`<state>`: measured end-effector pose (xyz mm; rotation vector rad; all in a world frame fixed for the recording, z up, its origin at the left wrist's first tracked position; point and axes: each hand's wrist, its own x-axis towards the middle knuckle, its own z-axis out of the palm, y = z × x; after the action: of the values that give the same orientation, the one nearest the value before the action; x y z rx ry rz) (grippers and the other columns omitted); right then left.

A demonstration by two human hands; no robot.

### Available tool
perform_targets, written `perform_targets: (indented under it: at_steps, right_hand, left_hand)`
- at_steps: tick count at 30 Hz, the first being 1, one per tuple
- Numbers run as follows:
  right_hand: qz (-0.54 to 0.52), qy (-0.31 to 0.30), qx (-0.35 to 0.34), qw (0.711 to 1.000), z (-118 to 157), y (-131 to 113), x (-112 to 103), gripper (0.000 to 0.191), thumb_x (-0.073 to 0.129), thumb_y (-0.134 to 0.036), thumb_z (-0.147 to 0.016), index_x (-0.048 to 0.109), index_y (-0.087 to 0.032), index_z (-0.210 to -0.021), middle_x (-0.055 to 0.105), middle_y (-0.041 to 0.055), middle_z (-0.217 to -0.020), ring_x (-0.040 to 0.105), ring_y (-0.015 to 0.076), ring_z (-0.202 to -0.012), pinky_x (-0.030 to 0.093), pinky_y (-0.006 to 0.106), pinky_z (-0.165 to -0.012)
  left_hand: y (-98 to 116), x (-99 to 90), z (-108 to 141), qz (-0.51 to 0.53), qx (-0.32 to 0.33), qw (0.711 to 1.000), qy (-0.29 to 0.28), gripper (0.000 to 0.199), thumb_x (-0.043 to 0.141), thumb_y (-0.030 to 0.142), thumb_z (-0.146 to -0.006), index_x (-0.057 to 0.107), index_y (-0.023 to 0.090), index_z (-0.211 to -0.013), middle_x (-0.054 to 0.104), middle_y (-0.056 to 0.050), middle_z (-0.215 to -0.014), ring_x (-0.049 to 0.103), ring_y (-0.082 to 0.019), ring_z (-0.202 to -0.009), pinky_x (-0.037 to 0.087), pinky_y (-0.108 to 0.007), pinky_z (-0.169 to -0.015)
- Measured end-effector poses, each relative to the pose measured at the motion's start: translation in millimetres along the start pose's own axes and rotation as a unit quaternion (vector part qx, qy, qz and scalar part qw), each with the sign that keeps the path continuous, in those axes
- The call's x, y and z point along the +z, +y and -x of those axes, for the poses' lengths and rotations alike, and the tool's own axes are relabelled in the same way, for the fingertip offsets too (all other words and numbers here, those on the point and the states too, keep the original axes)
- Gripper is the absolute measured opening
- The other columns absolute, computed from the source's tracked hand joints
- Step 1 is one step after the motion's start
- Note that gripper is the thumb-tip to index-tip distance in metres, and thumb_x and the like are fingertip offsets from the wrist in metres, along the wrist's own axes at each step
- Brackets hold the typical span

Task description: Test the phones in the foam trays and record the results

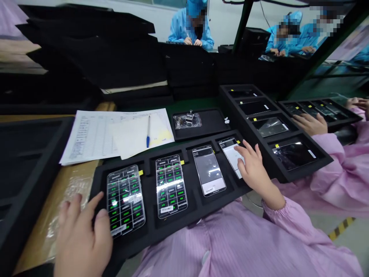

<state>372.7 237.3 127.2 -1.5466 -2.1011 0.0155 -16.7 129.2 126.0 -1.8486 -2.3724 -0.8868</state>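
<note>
A black foam tray (150, 231) lies in front of me with several lit smartphones in its slots. My left hand (83, 234) is beside the leftmost phone (126, 200), fingers apart and holding nothing. That phone and the phone to its right (171, 186) show dark grids with green text. A third phone (209, 169) has a grey and white screen. My right hand (255, 167) is over the rightmost phone (230, 154), fingers spread, with fingertips at its pale screen. Whether they touch the glass I cannot tell. Yellow tabs stick out beside the phones.
Behind the tray lie printed sheets (89, 138) with a blue pen (148, 134), and a small black tray (207, 127) holding a plastic bag. To the right, another foam tray (308, 169) holds dark phones. A neighbour's hand (313, 124) rests near a further tray. Black trays (115, 50) are stacked behind.
</note>
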Motion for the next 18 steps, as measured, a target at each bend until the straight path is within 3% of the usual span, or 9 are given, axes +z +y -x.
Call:
perform_targets:
  at_steps: [4, 8, 10, 15, 18]
  right_hand:
    - [0.040, -0.028, 0.005, 0.999, -5, -4, -1, 0.038, 0.034, -0.019, -0.094, 0.056, -0.012, -0.124, 0.064, 0.0178, -0.127, 0.041, 0.0353, -0.141, 0.024, 0.067, -0.116]
    - [0.050, -0.042, 0.019, 0.998, -8, -3, -2, 0.037, 0.035, -0.021, -0.093, 0.059, -0.009, -0.119, 0.065, 0.0210, -0.124, 0.047, 0.0372, -0.135, 0.032, 0.065, -0.113]
    - [0.020, -0.015, 0.026, 0.999, -6, 0, -2, 0.036, 0.038, -0.022, -0.093, 0.060, -0.011, -0.118, 0.066, 0.0195, -0.122, 0.051, 0.0367, -0.132, 0.037, 0.063, -0.111]
    - [-0.067, 0.129, 0.053, 0.988, 7, 8, 1, 0.035, 0.042, -0.025, -0.095, 0.060, -0.015, -0.123, 0.062, 0.0179, -0.130, 0.052, 0.0312, -0.132, 0.044, 0.055, -0.107]
    - [-0.074, 0.160, 0.063, 0.982, 12, 8, 3, 0.034, 0.043, -0.025, -0.095, 0.061, -0.018, -0.123, 0.063, 0.0157, -0.130, 0.052, 0.0299, -0.132, 0.044, 0.054, -0.108]
  left_hand:
    - [8, -0.9, 1, 0.041, -0.043, 0.998, 0.031, 0.058, 0.035, 0.048, -0.097, 0.056, 0.014, -0.139, 0.041, -0.017, -0.156, 0.032, -0.034, -0.148, 0.026, -0.054, -0.122]
    - [8, -2.9, -1, 0.056, -0.081, 0.995, 0.001, 0.066, 0.034, 0.054, -0.096, 0.056, 0.007, -0.138, 0.044, -0.022, -0.152, 0.041, -0.036, -0.143, 0.031, -0.054, -0.120]
    - [6, -2.8, -2, 0.060, -0.086, 0.994, -0.007, 0.069, 0.033, 0.055, -0.095, 0.055, 0.005, -0.138, 0.043, -0.022, -0.153, 0.042, -0.037, -0.142, 0.032, -0.055, -0.119]
    - [4, -1.4, -2, 0.068, -0.082, 0.994, 0.000, 0.069, 0.034, 0.055, -0.095, 0.055, 0.006, -0.138, 0.044, -0.022, -0.152, 0.043, -0.036, -0.142, 0.033, -0.054, -0.119]
    - [5, -0.9, -3, 0.065, -0.088, 0.994, -0.001, 0.068, 0.034, 0.056, -0.094, 0.056, 0.008, -0.138, 0.046, -0.020, -0.151, 0.043, -0.035, -0.141, 0.034, -0.052, -0.119]
